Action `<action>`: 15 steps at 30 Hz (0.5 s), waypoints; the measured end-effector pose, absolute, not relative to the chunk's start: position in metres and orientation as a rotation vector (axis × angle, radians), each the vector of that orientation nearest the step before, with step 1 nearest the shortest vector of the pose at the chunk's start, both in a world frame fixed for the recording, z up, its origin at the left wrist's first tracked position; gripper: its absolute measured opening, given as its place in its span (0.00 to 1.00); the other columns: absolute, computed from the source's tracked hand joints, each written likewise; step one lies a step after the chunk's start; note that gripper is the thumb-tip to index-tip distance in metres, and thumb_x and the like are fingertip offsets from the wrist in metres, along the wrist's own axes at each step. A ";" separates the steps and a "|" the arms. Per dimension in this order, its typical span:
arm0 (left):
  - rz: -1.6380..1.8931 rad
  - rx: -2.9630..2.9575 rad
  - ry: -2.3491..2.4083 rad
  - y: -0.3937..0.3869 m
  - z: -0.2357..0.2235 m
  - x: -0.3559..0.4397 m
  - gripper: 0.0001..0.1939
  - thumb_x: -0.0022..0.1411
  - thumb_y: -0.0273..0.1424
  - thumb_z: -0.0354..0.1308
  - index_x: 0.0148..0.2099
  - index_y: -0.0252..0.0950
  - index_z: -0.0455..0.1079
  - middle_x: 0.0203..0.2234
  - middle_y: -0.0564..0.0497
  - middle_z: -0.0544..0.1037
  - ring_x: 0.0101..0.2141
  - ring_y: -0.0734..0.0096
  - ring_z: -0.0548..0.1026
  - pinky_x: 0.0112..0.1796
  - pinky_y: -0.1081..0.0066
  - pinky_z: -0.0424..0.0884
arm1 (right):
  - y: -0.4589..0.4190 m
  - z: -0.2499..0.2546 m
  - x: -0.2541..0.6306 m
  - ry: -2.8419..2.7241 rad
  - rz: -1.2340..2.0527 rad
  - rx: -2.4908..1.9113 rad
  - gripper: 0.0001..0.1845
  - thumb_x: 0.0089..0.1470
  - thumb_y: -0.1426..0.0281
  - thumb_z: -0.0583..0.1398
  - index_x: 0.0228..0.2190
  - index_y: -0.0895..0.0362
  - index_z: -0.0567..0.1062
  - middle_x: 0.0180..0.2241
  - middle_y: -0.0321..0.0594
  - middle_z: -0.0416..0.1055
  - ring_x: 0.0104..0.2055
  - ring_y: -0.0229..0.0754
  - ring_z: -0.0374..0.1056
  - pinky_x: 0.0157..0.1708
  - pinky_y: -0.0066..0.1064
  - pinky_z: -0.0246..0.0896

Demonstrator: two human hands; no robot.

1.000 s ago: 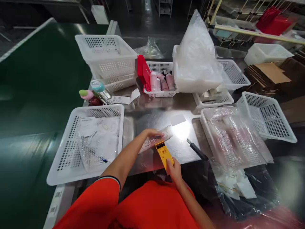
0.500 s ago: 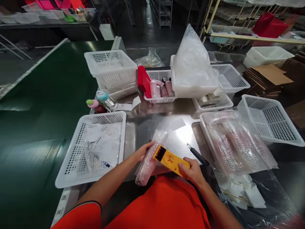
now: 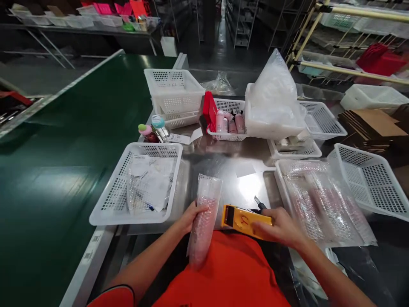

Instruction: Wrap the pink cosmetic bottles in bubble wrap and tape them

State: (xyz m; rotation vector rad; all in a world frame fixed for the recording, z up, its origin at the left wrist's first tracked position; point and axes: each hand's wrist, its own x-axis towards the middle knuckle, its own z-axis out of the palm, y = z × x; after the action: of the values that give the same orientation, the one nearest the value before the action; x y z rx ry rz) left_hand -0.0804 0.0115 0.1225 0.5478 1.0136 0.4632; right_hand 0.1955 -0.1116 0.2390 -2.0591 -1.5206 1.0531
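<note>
My left hand (image 3: 191,217) is closed around a bubble-wrap package (image 3: 206,213), a long clear wrap with something pink inside. The package stands nearly upright, its lower end close to the red shirt. In my right hand (image 3: 279,226) is a yellow handheld tool (image 3: 246,219) with a dark end and a red mark. That dark end points left toward the package, with a gap between them. Just behind the tool, on the metal table (image 3: 230,192), lies a black-handled utility knife (image 3: 260,203), partly hidden by the tool and hand.
A white basket (image 3: 96,217) with clear bags and papers is on the left, beside a green conveyor (image 3: 60,170). More bubble-wrapped packages (image 3: 319,200) lie on the right. Pink bottles (image 3: 223,121) and a stack of plastic bags (image 3: 275,98) stand at the back.
The package has tilted more upright in my left hand. My right hand has moved the yellow tool right, away from the package. The view has swung to the left.
</note>
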 end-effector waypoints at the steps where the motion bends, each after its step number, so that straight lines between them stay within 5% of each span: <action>1: 0.488 0.575 1.017 0.010 0.125 -0.076 0.29 0.37 0.33 0.76 0.45 0.36 0.75 0.32 0.50 0.83 0.34 0.63 0.80 0.39 0.66 0.77 | -0.106 0.241 0.189 -1.597 0.995 -2.127 0.25 0.47 0.51 0.63 0.12 0.54 0.67 0.13 0.32 0.56 0.18 0.33 0.47 0.22 0.31 0.34; 9: 0.381 0.524 0.838 0.005 0.136 -0.086 0.32 0.33 0.44 0.73 0.41 0.34 0.75 0.32 0.44 0.82 0.37 0.52 0.81 0.39 0.59 0.77 | -0.061 0.235 0.195 -1.879 0.415 -2.703 0.24 0.56 0.48 0.59 0.26 0.55 0.78 0.23 0.45 0.74 0.27 0.45 0.68 0.26 0.32 0.43; 12: 0.419 0.404 0.839 0.009 0.137 -0.089 0.33 0.40 0.54 0.68 0.42 0.35 0.76 0.34 0.42 0.83 0.42 0.47 0.82 0.41 0.56 0.78 | -0.052 0.213 0.232 -1.759 0.242 -2.837 0.25 0.60 0.49 0.58 0.35 0.57 0.79 0.30 0.49 0.78 0.32 0.51 0.73 0.29 0.33 0.49; 15: 0.597 0.278 0.959 0.015 0.131 -0.076 0.27 0.50 0.55 0.64 0.39 0.37 0.75 0.30 0.45 0.83 0.38 0.54 0.82 0.43 0.57 0.79 | -0.049 0.174 0.259 -1.755 0.325 -2.726 0.19 0.62 0.55 0.57 0.40 0.58 0.76 0.33 0.48 0.78 0.34 0.50 0.75 0.33 0.34 0.56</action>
State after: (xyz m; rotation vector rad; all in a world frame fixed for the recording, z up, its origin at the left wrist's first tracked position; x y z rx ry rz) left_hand -0.0764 0.0148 0.1315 0.2778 0.9589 0.5969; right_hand 0.2590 -0.0488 0.1739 -2.7256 -1.7550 0.3246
